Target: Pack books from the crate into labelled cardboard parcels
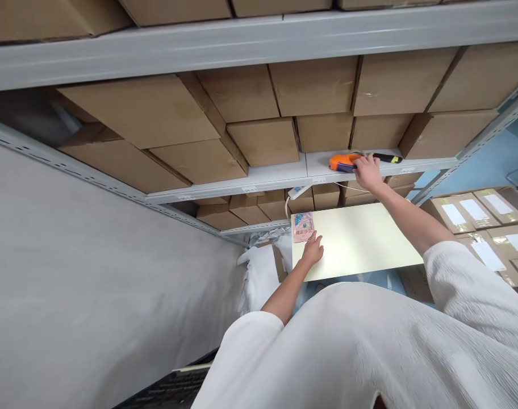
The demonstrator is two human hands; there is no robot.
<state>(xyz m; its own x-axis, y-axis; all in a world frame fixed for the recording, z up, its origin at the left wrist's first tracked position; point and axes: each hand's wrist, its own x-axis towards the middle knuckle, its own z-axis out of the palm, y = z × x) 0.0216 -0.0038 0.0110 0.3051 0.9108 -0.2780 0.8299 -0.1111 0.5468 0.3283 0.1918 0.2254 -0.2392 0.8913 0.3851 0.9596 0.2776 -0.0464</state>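
Note:
A pale yellow board point(356, 238) lies in front of me, below the shelf edge. At its left end is a small pink and blue printed card or packet point(303, 227). My left hand point(312, 249) rests by the lower right corner of this card, fingers apart. On the shelf above, my right hand point(368, 172) reaches to an orange and purple tool point(342, 162); its fingers are at the tool's right end, and whether they grip it is hard to tell. A black and yellow cutter-like tool point(387, 158) lies just right of that hand.
Cardboard boxes point(263, 142) fill the grey metal shelving point(225, 48). A white power strip point(299, 192) with a cable hangs under the shelf edge. Taped cartons point(493, 227) stand at the right, white wrapping point(261, 270) at the lower left, a grey wall point(105, 272) further left.

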